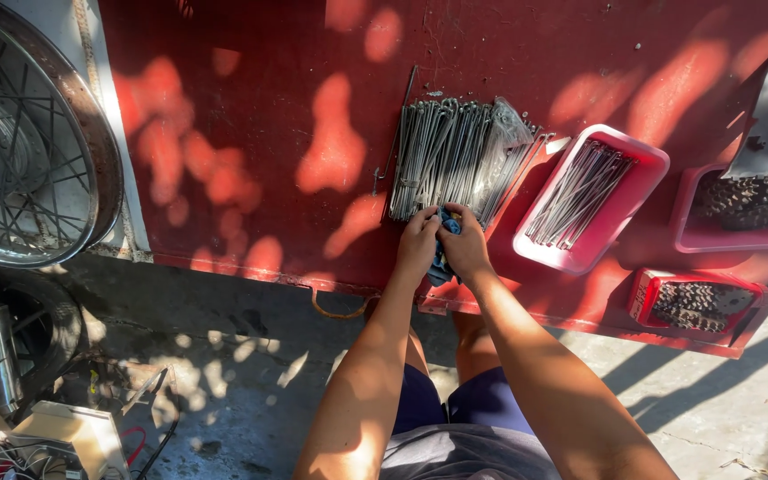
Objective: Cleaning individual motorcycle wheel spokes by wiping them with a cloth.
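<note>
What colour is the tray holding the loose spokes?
Pink; the tray holding spokes shows in the head view.

A blue cloth (pixel 444 242) lies bunched against a fanned bundle of spokes (pixel 457 156).

Ahead of the hands (pixel 442 244), the way is blocked by bundled spokes (pixel 455 156); rightward a pink tray (pixel 646 160) is set close; bare red table (pixel 251 133) is left open leftward.
</note>
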